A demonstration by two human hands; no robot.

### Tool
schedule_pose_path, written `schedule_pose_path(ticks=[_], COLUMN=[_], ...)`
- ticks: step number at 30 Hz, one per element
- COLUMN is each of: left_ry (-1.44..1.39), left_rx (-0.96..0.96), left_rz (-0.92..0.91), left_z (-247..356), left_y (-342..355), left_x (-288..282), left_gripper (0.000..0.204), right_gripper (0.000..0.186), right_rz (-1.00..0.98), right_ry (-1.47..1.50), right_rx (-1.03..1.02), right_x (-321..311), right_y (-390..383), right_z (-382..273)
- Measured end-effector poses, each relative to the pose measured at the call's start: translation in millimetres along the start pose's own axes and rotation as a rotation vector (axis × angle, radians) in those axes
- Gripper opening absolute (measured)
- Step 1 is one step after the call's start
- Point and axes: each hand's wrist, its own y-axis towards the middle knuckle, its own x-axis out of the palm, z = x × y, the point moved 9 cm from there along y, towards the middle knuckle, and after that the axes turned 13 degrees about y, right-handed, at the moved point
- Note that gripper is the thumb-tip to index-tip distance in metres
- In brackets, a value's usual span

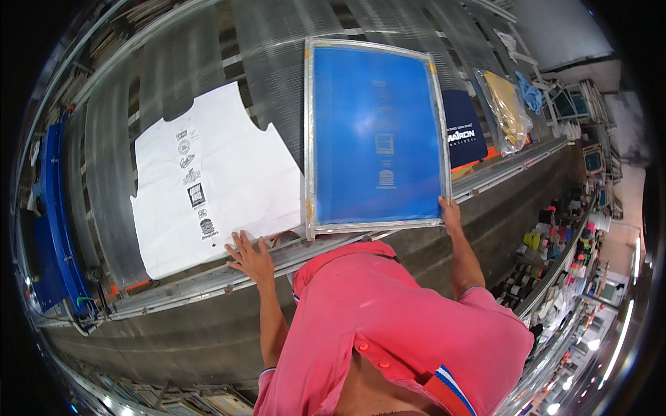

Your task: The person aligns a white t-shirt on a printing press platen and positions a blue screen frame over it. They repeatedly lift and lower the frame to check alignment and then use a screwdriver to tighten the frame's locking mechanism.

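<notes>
A white shirt-shaped sheet with a column of black printed designs (208, 180) lies on the long slatted table (104, 187). My left hand (251, 258) is at its lower edge with fingers spread, touching the sheet or the edge just below it. To the right, a screen (374, 125) with blue mesh and faint designs sits in a metal frame (309, 139). My right hand (449, 211) grips the frame's lower right side. A navy printed panel (463, 118) lies partly hidden behind the frame's right side.
A yellow bagged item (506, 111) and a blue cloth (529, 92) lie at the table's right. A blue rail (62, 215) stands at the far left. A metal rail runs along the table's near edge. Racks with assorted items (541, 256) line the right side beyond the floor.
</notes>
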Motion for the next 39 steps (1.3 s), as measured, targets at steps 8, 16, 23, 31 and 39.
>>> schedule_pose_path(ticks=[8,16,23,31,39], left_ry=[0.013,0.004,0.007,-0.047,-0.083], left_rx=[0.004,0.078,0.013,-0.005,-0.03], left_rz=[0.006,0.222,0.115,0.156,0.122], left_z=[2,-4,-13,-8,-10], left_y=[-3,-1,-2,-7,-7], left_x=[1,16,3,-1,0], left_gripper=[0.059,0.065,0.066,0.061,0.06], right_gripper=[0.056,0.04,0.05,0.049,0.047], right_rz=[0.016,0.033,-0.071,-0.146,-0.148], right_ry=[-0.077,0.009,0.096,0.127,0.099], right_rx=[-0.035,-0.099,-0.113,-0.1,-0.121], right_x=[-5,-9,11,8,12], right_y=[1,21,17,27,14], right_z=[-4,-4,7,3,-7])
